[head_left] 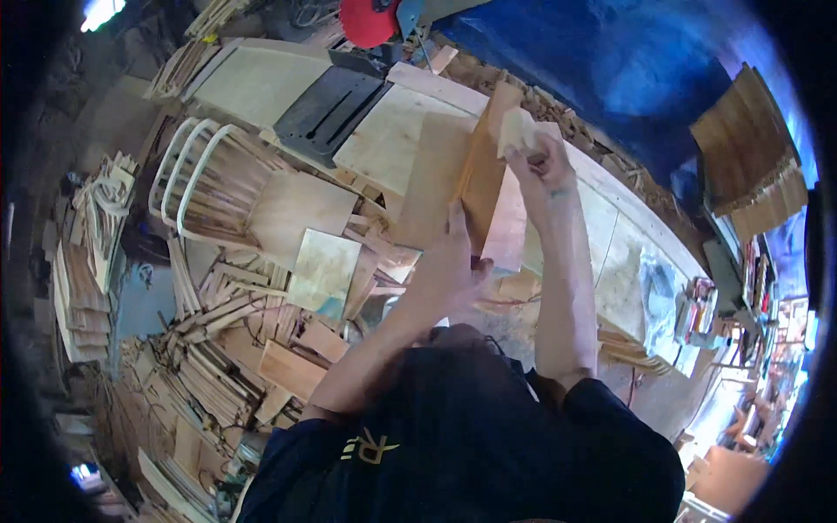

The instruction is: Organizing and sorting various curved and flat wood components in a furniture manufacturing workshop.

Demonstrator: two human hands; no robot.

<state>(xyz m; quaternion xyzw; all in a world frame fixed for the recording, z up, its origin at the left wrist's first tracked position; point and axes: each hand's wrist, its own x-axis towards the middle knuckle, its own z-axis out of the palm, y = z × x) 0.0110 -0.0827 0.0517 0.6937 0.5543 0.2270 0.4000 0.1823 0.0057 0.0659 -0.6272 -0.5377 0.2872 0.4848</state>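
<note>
you are in a crowded wood workshop, standing at a long pale workbench (610, 235) with a blue tarp (628, 70) behind it and heaps of offcuts (227, 349) on the floor to your left.

your right hand (540, 166) is clenched around a small pale block (517, 131), which looks like a sanding block, and presses it against the top end of a wooden board (488, 174). your left hand (449, 261) rests with fingers spread flat against the lower part of the same board, bracing it rather than gripping it; whether the thumb wraps behind the edge you cannot tell from here.

the board stands tilted up on the workbench, its lower end near your chest and its upper end leaning away toward the tarp. it is a narrow plank, warm orange-brown on the shaded face and paler pink where light hits the side.

as a judgement, the smoothing is under way, not finished: the block is at the far upper end, and nothing shows how much of the face is already done. the surface looks even, but the view is too soft to read its finish.

further out, a black saw table (331, 109) with a red guard (366, 22) sits at the bench's far left, and a white chair frame (196, 174) stands beside it.
</note>
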